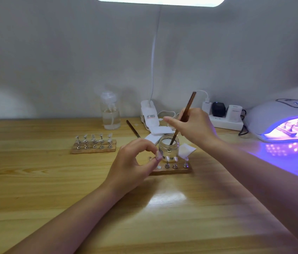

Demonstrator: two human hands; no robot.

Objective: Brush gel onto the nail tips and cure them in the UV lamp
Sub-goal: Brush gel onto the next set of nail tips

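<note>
My right hand grips a brown-handled brush whose tip dips into a small open glass jar of clear gel. My left hand pinches a nail tip on its small metal stand just left of the jar. Beneath it lies a wooden holder strip with three more nail tips standing on it. A second wooden holder with several nail tips sits to the left. The UV lamp at the right glows purple, with holders of nail tips inside.
A clear pump bottle stands at the back. A second brush lies behind the jar beside white wipes. A clip-lamp base and a power strip with plugs line the wall.
</note>
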